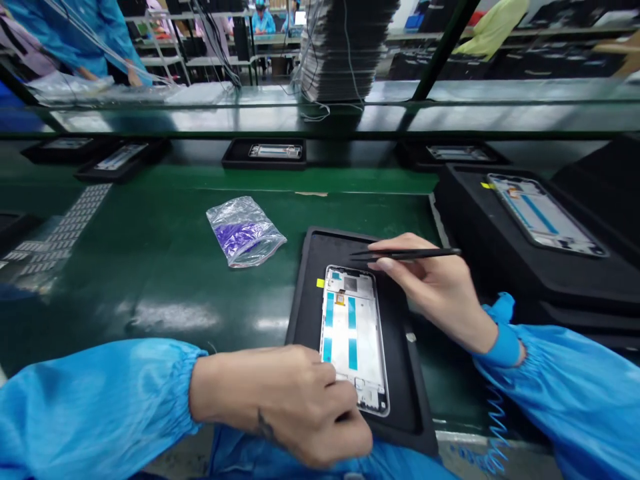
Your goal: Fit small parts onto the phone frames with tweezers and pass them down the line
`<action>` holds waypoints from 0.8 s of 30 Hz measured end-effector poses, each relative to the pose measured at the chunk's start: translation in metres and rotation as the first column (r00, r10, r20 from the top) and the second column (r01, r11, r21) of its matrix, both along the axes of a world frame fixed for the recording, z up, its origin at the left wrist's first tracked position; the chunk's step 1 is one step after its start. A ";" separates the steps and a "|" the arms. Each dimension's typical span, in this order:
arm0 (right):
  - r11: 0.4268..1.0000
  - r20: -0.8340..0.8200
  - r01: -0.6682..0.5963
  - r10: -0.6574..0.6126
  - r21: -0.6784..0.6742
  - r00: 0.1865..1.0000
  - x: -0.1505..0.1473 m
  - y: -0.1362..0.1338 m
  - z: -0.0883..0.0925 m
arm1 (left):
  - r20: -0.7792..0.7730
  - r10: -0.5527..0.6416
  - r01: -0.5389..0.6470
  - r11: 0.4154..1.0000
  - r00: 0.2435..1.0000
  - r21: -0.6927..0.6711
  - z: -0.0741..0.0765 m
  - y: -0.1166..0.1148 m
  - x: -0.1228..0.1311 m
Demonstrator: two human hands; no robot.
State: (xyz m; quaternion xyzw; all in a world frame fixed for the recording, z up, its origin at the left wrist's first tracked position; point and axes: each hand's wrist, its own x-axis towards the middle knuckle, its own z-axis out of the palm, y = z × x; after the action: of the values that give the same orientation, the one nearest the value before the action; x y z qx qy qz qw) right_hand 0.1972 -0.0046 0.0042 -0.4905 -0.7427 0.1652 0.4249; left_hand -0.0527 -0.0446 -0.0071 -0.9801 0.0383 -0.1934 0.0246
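Observation:
My right hand (pixel 435 287) grips black tweezers (pixel 420 253), their tips pointing left over the upper part of a black foam tray (pixel 343 243). Within that tray lies a silver phone frame (pixel 367 327) with blue strips and a small gold flex piece. A yellow tab (pixel 321 283) sticks out at the frame's upper left. My left hand (pixel 300 407) is curled at the frame's lower left, fingers closed. Whatever those fingers may hold is hidden by the hand itself. A blue band circles my right wrist.
Left of the tray lies a clear zip bag (pixel 245 233) with purple contents. At right, stacked black trays (pixel 525 280) carry another phone frame (pixel 545 213). More trays (pixel 233 155) line the far strip. A coiled blue cord (pixel 495 427) hangs by my right sleeve. People stand beyond.

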 end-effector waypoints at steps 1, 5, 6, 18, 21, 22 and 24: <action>0.999 -0.057 0.035 -0.034 0.008 0.998 0.001 -0.002 0.005 | -0.037 0.025 -0.024 1.000 0.999 0.013 0.002 0.003 0.001; 0.983 -0.216 0.170 -0.153 0.064 0.964 0.004 -0.015 0.024 | -0.196 0.139 -0.122 0.988 0.971 0.096 0.010 0.030 0.015; 0.980 -0.237 0.184 -0.161 0.077 0.958 0.006 -0.018 0.028 | -0.220 0.177 -0.152 0.981 0.959 0.124 0.012 0.042 0.022; 0.966 -0.145 0.116 -0.083 0.231 0.986 0.048 -0.025 0.010 | -0.383 0.497 -0.466 0.867 0.779 0.178 0.038 0.246 0.105; 0.959 -0.118 0.119 -0.091 0.257 0.989 0.053 -0.026 0.007 | -0.358 0.536 -0.535 0.837 0.764 0.111 0.040 0.281 0.118; 0.957 -0.103 0.125 -0.101 0.261 0.990 0.055 -0.026 0.004 | -0.345 0.553 -0.566 0.821 0.758 0.075 0.042 0.292 0.118; 0.952 -0.079 0.156 -0.140 0.263 0.987 0.061 -0.025 -0.007 | -0.299 0.622 -0.654 0.756 0.723 -0.009 0.048 0.314 0.107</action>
State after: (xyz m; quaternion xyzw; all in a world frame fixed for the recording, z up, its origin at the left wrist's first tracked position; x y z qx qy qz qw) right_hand 0.2585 -0.0295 -0.0025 -0.4776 -0.7063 0.0452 0.5206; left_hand 0.0544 0.2690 0.0408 -0.9498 -0.3096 -0.0356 0.0282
